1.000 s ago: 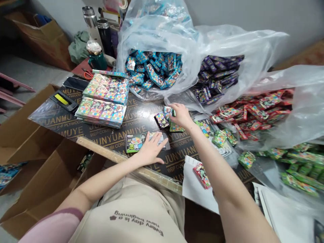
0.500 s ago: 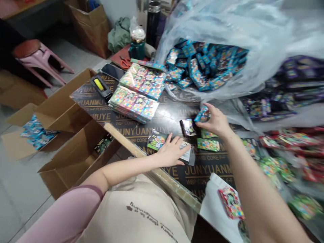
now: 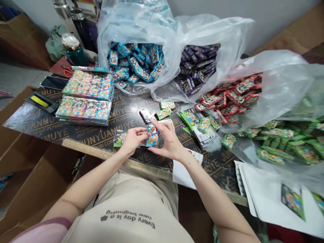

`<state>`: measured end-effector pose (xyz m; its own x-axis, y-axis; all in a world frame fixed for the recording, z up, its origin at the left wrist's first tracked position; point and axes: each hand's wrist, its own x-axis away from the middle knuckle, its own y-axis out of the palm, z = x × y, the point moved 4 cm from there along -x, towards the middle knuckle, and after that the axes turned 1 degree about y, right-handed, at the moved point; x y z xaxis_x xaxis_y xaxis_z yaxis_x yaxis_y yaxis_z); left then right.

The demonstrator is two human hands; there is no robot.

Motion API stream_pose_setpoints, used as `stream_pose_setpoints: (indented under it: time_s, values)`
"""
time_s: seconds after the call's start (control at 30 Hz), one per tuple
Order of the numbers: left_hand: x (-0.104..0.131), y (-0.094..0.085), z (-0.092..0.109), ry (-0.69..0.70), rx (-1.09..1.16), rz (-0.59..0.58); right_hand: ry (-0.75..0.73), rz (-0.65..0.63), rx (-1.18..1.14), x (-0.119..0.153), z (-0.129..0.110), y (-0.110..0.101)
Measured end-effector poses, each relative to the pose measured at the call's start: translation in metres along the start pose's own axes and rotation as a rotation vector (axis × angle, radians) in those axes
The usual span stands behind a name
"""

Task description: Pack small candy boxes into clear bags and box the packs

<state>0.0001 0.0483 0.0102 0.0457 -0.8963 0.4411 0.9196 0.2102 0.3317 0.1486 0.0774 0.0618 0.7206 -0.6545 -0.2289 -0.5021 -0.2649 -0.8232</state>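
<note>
Near the front edge of the dark printed board, a small blue packet (image 3: pixel 152 136) is held between both hands. My left hand (image 3: pixel 134 139) pinches its left side, and my right hand (image 3: pixel 168 139) has thumb and fingers around its right side. Under and beside my left hand lies a black-and-green card sleeve (image 3: pixel 118 137). A dark purple packet (image 3: pixel 146 115) lies just beyond the hands. Green packets (image 3: pixel 164 113) are to its right. Stacked green-and-white sleeves (image 3: pixel 202 133) lie farther right.
Open plastic bags hold blue packets (image 3: pixel 138 62), purple packets (image 3: pixel 198 65), red packets (image 3: pixel 235 96) and green packets (image 3: pixel 286 141). Wrapped packs (image 3: pixel 84 109) are stacked at the left, near a phone (image 3: pixel 54 83) and a black tool (image 3: pixel 42 101). Cardboard boxes (image 3: pixel 40 182) stand below the edge.
The view has swung right. My right hand has brought the blue packet toward my left hand, which has risen off the card sleeve and now grips the packet too.
</note>
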Motion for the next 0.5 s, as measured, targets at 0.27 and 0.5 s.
stream_pose_setpoints:
  time_s: [0.27,0.5]
  values:
    - [0.006,0.012,-0.006,-0.018,-0.086,-0.038,0.092,0.105,-0.144,0.035,0.016,-0.001]
    - [-0.008,0.0,0.0,0.518,-1.103,-0.112,0.317,0.283,-0.227,0.06,0.039,-0.004]
